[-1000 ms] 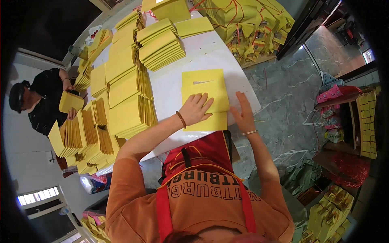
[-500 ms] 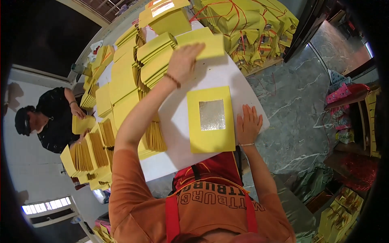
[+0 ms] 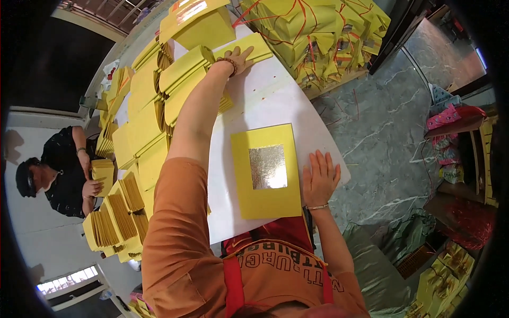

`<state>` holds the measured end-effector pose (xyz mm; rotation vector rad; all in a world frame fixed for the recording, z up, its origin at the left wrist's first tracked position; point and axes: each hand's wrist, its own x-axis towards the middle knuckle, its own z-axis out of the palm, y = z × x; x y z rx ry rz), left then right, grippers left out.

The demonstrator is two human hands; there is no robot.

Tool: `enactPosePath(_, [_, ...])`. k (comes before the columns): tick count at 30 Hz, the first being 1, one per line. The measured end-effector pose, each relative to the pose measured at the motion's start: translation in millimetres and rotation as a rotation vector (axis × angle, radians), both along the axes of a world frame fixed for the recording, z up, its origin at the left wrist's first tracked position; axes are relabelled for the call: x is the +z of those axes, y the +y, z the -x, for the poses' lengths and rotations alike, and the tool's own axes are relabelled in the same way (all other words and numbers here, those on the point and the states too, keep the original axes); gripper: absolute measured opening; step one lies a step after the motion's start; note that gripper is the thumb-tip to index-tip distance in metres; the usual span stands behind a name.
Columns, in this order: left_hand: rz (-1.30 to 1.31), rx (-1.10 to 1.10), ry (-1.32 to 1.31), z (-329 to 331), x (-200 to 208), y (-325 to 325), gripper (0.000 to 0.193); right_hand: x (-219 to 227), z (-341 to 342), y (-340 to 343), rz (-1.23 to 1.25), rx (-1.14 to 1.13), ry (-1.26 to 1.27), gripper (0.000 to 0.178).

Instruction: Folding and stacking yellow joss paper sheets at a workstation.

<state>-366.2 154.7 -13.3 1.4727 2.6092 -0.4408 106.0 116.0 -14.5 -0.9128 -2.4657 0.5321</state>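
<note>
My left hand (image 3: 236, 59) is stretched far across the table, palm down with its fingers spread over a flat stack of yellow folded paper (image 3: 259, 46). Beside the table's right edge my right hand (image 3: 321, 181) lies flat, fingers extended, holding nothing. Close to its left, a yellow sheet (image 3: 268, 205) with a shiny silver square (image 3: 268, 167) in its middle lies on the white table (image 3: 249, 114). Rows of folded yellow paper bundles (image 3: 185, 69) line the table left of my left forearm, which covers part of them.
Beyond the table's far right side is a big heap of yellow paper bundles tied with red string (image 3: 328, 42). A taller yellow stack (image 3: 204, 29) stands at the far end. On the left, a co-worker (image 3: 63, 172) handles yellow paper (image 3: 103, 174). Grey marbled floor (image 3: 371, 138) lies to the right.
My left hand has moved slightly farther out, and its fingers are now spread on the paper stack. The view has shifted a little. The co-worker's hands have come closer together around the paper.
</note>
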Motion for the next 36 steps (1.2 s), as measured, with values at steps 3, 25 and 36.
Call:
enactPosePath(3, [0.045, -0.145, -0.042, -50.4, -3.4, 43.4, 0.060, -12.0, -13.5, 10.5, -0.008, -0.074, -0.072, 0.039])
enactPosePath(25, [-0.062, 0.122, -0.119, -50.9, 23.6, 42.9, 0.062, -5.6, -6.1, 4.1, -0.025, -0.035, -0.069, 0.039])
enactPosePath(36, [-0.441, 0.423, 0.126, -109.6, -4.3, 54.8, 0.059, -5.1, -7.8, 3.4, -0.017, -0.038, -0.115, 0.039])
